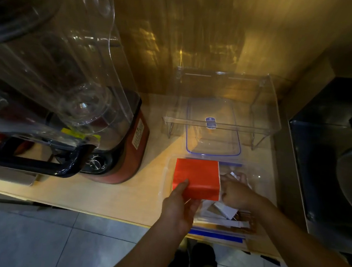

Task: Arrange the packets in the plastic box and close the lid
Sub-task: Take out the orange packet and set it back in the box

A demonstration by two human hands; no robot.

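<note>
A clear plastic box (166,175) with blue clips sits at the counter's front edge. A red packet (197,176) stands in its left half, held from both sides: my left hand (179,206) grips its lower left corner, and my right hand (236,193) is closed on its right edge. Several white and brown packets (223,215) lie in the box below and right of the red one. The box's clear lid (213,142), rimmed in blue, lies flat on the counter just behind the box, partly under a clear stand.
A red blender (124,150) with a clear hood and black handle stands to the left. A clear acrylic stand (221,124) spans the lid at the back. A dark appliance (331,165) fills the right side. The wooden counter edge (102,213) drops to a tiled floor.
</note>
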